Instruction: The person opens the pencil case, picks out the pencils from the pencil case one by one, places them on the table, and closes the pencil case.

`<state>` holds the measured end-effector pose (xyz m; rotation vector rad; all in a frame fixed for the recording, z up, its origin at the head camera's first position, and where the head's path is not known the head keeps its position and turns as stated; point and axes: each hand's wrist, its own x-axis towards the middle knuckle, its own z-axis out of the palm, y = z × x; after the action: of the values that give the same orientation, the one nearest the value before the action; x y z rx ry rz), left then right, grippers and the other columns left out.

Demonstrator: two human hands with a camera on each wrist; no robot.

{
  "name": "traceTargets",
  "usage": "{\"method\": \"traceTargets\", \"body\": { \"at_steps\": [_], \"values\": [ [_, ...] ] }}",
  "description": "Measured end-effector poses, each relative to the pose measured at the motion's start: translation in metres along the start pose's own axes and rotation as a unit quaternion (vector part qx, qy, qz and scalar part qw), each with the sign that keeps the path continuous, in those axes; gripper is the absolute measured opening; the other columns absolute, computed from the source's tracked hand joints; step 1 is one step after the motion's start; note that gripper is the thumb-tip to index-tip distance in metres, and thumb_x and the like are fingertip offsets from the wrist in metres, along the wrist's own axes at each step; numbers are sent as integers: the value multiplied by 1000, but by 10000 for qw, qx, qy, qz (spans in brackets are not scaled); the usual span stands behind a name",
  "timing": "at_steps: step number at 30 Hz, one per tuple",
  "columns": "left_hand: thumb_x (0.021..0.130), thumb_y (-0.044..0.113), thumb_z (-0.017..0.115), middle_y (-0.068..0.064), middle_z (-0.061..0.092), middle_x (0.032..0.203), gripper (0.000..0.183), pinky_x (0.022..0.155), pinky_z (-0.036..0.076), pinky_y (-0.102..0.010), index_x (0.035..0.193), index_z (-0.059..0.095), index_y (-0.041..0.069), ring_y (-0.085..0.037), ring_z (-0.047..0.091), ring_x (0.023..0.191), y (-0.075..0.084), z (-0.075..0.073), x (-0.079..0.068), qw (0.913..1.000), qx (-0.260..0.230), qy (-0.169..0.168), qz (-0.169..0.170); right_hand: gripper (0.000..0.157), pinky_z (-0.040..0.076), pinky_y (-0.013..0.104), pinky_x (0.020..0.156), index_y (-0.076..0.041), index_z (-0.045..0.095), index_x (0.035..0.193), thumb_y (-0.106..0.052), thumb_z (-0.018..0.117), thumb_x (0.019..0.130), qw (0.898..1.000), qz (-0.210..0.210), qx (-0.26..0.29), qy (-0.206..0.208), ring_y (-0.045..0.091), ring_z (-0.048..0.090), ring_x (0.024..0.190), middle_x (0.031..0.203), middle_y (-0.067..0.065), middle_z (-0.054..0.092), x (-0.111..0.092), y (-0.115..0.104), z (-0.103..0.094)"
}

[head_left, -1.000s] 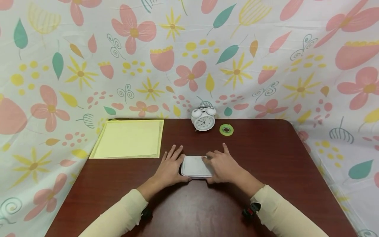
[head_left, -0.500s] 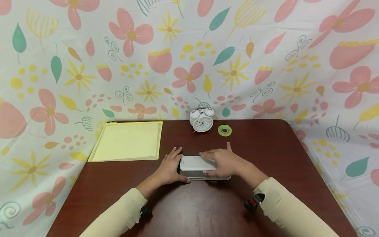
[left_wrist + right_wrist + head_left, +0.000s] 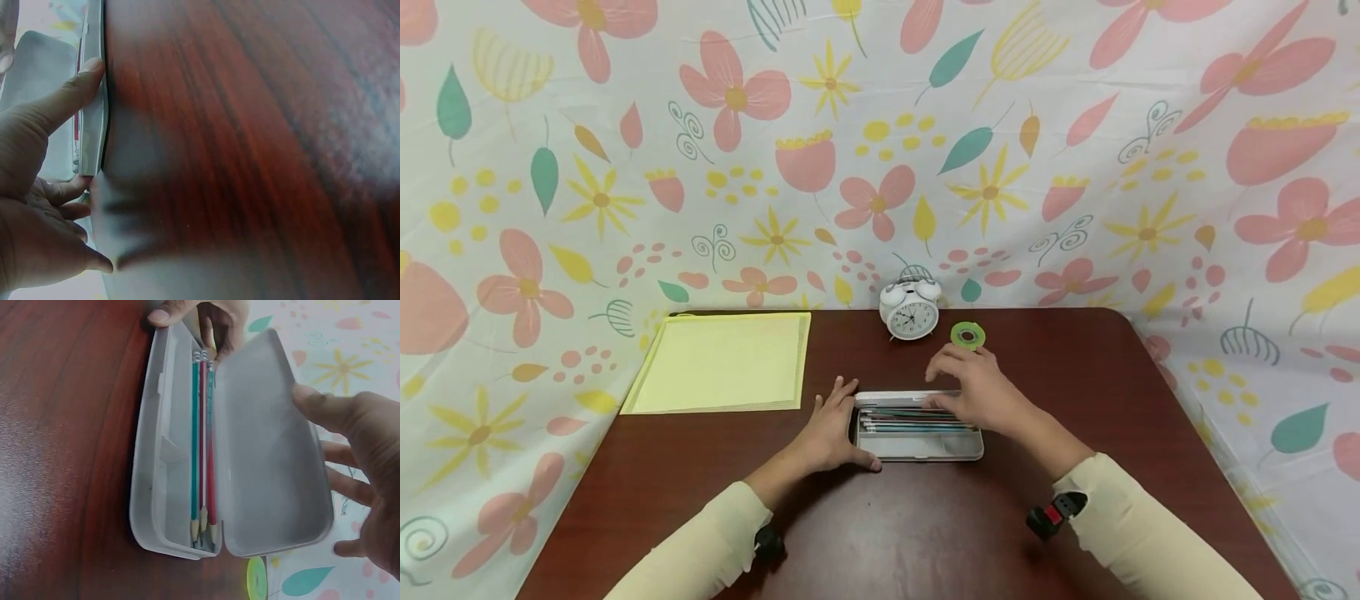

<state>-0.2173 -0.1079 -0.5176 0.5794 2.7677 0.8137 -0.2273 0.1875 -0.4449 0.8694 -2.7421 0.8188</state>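
Observation:
A pale pencil case (image 3: 917,447) lies on the table with its hinged lid (image 3: 269,450) swung up and tilted back. Inside, several pencils (image 3: 203,437), green and red, lie lengthwise beside a divided tray space. My left hand (image 3: 829,433) holds the case's left end, thumb along the front wall and fingers spread around the corner. At the lid's free edge is my right hand (image 3: 981,390): the thumb overlaps the inner side, while the other fingertips go out of sight behind it.
Behind the case stands a white alarm clock (image 3: 912,310), with a green tape roll (image 3: 967,335) to its right, close beyond my right hand. Yellow paper sheets (image 3: 718,362) lie at the back left. A flowered cloth (image 3: 880,150) hangs along the table's far edge.
The pencil case lid has gone from closed to swung back, baring the pencils. My right hand moved up and away with it; my left hand stayed at the left end.

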Motion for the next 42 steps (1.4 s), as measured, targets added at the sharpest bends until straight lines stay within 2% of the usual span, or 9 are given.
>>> {"method": "traceTargets", "body": {
  "at_steps": [5,8,10,15,19,25,31,36,42],
  "values": [
    [65,46,109,-17,30,182,99,134,12,-78,142,63,5,-44,11,174,1,1,-1,9999,-20,102,56,13,38,84,112,-23,82,90,-22,94,89,9897,-521,-929,956,28,66,108,105,-2,66,-2,4,7],
    [65,47,109,-17,31,181,98,134,13,-79,143,64,7,-44,11,174,1,2,-1,9999,-8,139,46,10,43,83,109,-21,87,96,-21,95,89,9758,-830,-1594,1244,31,66,106,107,2,70,-3,8,10],
    [65,47,108,-18,31,181,98,134,13,-78,144,64,9,-42,11,174,0,2,-1,9999,13,142,11,19,43,83,109,-19,87,103,-25,96,88,9705,-887,-1879,1224,31,67,109,111,4,71,-5,11,12],
    [65,49,108,-21,32,180,98,133,15,-79,142,64,8,-43,14,173,0,3,-2,9998,144,169,1,64,33,87,116,-13,80,131,-48,99,81,9714,-728,-2118,782,33,68,126,131,8,71,-12,15,12],
    [66,49,107,-20,32,180,101,134,19,-76,146,62,7,-45,24,170,1,3,-2,9996,241,138,-55,100,20,92,120,-15,65,155,-62,99,74,9771,-476,-2054,275,36,62,142,152,12,64,-17,18,12],
    [68,51,106,-22,33,178,103,133,32,-64,149,62,7,-50,38,157,2,3,-3,9990,385,175,-144,140,11,96,119,-26,31,176,-75,98,64,9815,-129,-1849,-480,40,34,167,183,10,31,-24,27,20],
    [69,54,106,-23,35,176,102,129,38,-60,149,62,8,-50,39,153,2,4,-6,9985,463,238,-198,149,6,98,117,-32,21,179,-81,96,59,9821,82,-1609,-980,42,4,174,189,7,5,-26,37,31],
    [68,58,105,-20,40,166,99,128,38,-60,144,64,9,-46,43,146,2,2,-8,9972,655,358,-33,146,6,98,117,-35,23,178,-79,97,60,9817,237,-1368,-1304,44,1,174,189,8,3,-22,41,31],
    [70,66,100,-17,44,155,98,128,37,-61,139,62,8,-43,47,141,2,-4,-6,9943,932,449,270,144,10,99,116,-35,26,178,-80,96,60,9782,420,-1240,-1613,47,9,173,188,12,11,-18,45,30]
  ]
}}
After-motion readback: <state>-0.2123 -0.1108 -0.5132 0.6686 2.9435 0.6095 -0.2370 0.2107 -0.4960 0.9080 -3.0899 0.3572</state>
